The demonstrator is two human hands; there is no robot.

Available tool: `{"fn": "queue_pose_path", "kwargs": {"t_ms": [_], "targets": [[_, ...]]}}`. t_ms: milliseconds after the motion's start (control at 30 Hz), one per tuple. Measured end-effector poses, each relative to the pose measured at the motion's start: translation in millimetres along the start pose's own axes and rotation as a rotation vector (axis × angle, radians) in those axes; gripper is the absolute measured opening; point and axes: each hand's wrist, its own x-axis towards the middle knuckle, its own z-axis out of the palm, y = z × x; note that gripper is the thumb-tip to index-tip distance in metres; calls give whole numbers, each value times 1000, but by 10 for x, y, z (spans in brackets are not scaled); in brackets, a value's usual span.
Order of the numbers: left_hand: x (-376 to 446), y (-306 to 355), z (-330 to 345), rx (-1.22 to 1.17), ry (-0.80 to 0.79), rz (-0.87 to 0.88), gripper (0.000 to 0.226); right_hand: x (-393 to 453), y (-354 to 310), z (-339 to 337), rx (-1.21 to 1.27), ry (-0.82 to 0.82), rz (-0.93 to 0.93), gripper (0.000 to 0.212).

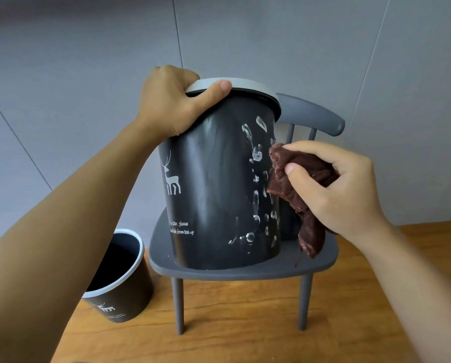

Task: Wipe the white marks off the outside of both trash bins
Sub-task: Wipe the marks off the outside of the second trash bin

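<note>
A black trash bin [213,184] with a grey rim and a white deer print stands on a small grey chair. White smear marks [257,179] run down its right side. My left hand [172,100] grips the bin's rim at the top left, thumb over the edge. My right hand [334,184] holds a bunched dark brown cloth [297,195] against the bin's right side, beside the marks. A second black bin [119,279] stands on the floor at the lower left, its mouth towards me.
The grey chair [321,252] has a spindle back behind the bin and thin legs on the wooden floor [245,336]. A grey panelled wall [88,100] rises close behind.
</note>
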Motion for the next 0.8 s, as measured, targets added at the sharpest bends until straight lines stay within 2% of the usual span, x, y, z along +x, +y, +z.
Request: {"fn": "queue_pose_path", "kwargs": {"t_ms": [133,300,400,633,800], "targets": [[38,95,-93,-92,35,-16,82,-23,-79,-102,27,-25,-8,26],[-73,122,41,-95,-36,34,77,-113,-135,-102,71,-162,-13,29],[-152,57,133,-42,-58,25,77,-187,-126,2,5,-220,-28,29],[-130,-1,199,14,-65,32,77,-281,-55,193,-280,-210,-114,34],[-209,-20,249,59,-78,68,76,-438,-69,217,-312,-242,-143,39]]}}
